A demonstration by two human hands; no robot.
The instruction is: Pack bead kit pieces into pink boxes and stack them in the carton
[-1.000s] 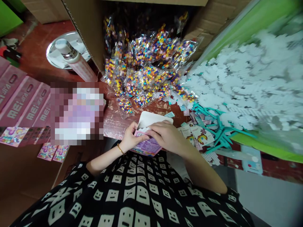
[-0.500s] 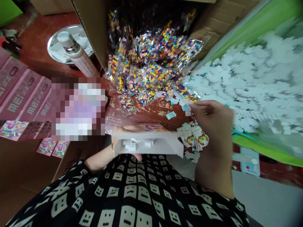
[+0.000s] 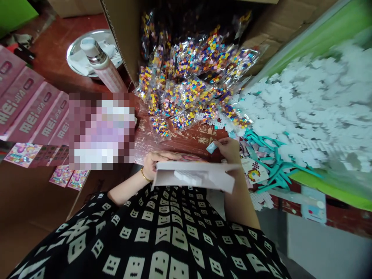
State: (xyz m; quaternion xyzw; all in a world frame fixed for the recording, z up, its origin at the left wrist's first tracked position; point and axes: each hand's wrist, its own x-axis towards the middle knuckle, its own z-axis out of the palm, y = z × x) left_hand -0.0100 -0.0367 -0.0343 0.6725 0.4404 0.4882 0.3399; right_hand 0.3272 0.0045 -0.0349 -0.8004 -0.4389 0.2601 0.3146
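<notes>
My left hand (image 3: 151, 164) is closed around the left end of an opened carton (image 3: 207, 176), held in front of my body with its open side facing me. White pieces (image 3: 187, 177) lie inside it. Just beyond the carton, my right hand (image 3: 229, 149) has thumb and fingertips closed on the edge of a small pale-blue packet (image 3: 210, 147) at the table surface. Beside that wrist lie printed cards (image 3: 254, 170) and turquoise plastic pieces (image 3: 276, 166).
A cardboard box (image 3: 117, 42) holds clear bags of coloured bricks (image 3: 188, 89), some spilling onto the red table (image 3: 186, 141). White studded plates (image 3: 308, 100) fill a green-edged container at right. Pink boxes (image 3: 37, 104), a bottle (image 3: 106, 68) and a metal tray (image 3: 72, 58) stand left.
My right hand has come from the pile at the right, left and towards me, onto the pale-blue packet. The carton has shifted right and tilted, with the white pieces inside it moved. The view has turned slightly.
</notes>
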